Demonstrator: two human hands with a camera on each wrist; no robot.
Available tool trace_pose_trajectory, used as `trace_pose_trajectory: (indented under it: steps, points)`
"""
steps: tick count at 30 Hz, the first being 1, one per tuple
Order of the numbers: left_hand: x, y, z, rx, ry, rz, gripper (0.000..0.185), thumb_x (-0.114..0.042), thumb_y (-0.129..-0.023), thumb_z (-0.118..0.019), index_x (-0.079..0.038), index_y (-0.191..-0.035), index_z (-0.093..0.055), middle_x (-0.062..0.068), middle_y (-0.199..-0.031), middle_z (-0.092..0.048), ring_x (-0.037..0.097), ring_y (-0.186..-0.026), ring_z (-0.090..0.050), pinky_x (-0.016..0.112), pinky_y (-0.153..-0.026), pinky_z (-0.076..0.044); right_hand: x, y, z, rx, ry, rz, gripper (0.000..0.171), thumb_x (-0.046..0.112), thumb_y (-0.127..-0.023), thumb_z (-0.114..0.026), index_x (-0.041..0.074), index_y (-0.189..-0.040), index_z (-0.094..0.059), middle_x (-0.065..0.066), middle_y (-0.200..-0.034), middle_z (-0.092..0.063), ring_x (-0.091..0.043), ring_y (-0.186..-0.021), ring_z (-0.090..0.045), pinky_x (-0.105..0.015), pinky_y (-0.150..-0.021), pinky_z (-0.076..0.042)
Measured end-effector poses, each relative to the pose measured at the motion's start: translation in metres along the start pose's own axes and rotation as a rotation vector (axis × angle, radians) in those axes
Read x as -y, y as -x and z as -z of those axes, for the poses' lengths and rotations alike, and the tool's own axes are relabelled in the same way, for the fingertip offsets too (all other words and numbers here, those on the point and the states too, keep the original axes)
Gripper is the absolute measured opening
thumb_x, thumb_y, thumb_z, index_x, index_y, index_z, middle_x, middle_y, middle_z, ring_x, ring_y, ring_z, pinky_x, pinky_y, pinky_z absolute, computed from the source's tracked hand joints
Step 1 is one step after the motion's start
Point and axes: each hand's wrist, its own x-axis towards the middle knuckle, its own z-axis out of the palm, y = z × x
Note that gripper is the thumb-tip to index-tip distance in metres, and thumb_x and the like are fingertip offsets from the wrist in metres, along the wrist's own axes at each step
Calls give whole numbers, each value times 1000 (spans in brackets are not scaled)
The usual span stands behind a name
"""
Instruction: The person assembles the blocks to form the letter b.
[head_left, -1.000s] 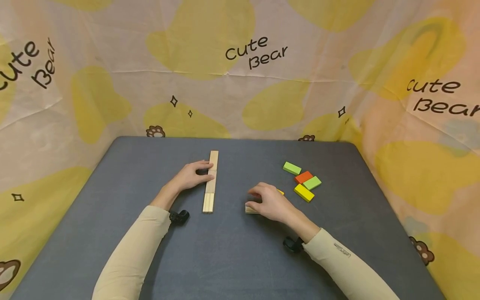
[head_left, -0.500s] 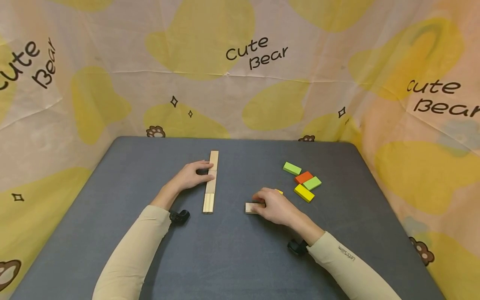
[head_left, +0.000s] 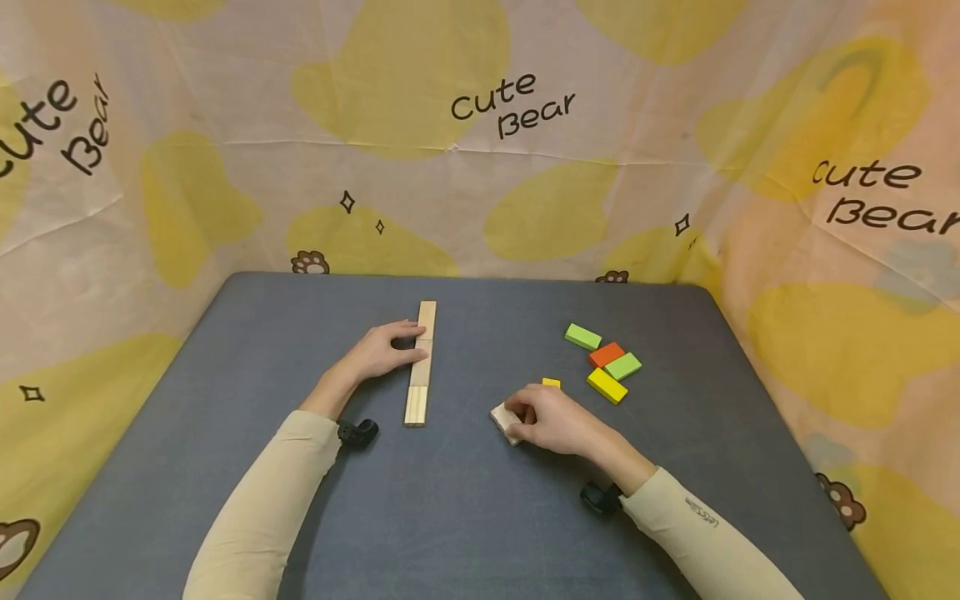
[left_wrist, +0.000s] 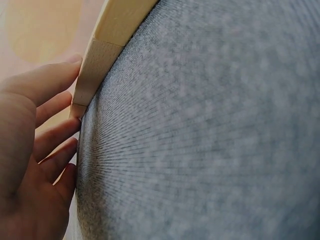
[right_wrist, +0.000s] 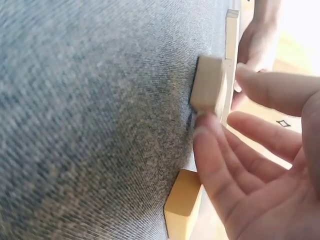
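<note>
A row of plain wooden blocks lies end to end on the grey table, running away from me. My left hand rests with straight fingers against the row's left side; in the left wrist view its fingertips touch the wooden row. My right hand pinches one loose plain wooden block to the right of the row. In the right wrist view this block sits between thumb and fingers, one end tilted off the cloth.
A small yellow block lies just behind my right hand, also seen as the yellow block. Further right lie a green block, an orange block, a second green block and a yellow block. A printed cloth backdrop surrounds the table.
My right hand has drawn slightly toward me and turned the plain block askew, uncovering the small yellow block behind it. The left hand and the row have not moved.
</note>
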Motion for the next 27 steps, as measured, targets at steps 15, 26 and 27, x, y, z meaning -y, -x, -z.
trace_pose_trajectory:
  steps: [15, 26, 27]
  points:
    - [0, 0, 0, -1, -7, 0, 63, -42, -95, -72, -13, -148, -56, 15, -158, -42, 39, -149, -29, 61, -118, -26, -6, -3, -6, 42, -24, 102, 56, 22, -84, -86, 0, -131, -63, -5, -117, -58, -7, -78, -58, -23, -69, -53]
    - [-1, 0, 0, 4, -11, 12, 63, -42, -95, -72, -13, -149, -55, 15, -158, -42, 39, -150, -29, 61, -118, -25, -2, -6, -9, 46, -13, 119, 55, 21, -83, -87, 1, -129, -64, -3, -111, -56, -7, -78, -57, -22, -68, -51]
    - [-1, 0, 0, 5, -9, 10, 64, -42, -95, -72, -13, -149, -55, 15, -159, -41, 39, -150, -29, 61, -118, -25, -2, -7, -10, 44, -12, 119, 55, 21, -83, -87, 1, -128, -64, -2, -111, -56, -7, -78, -57, -22, -68, -51]
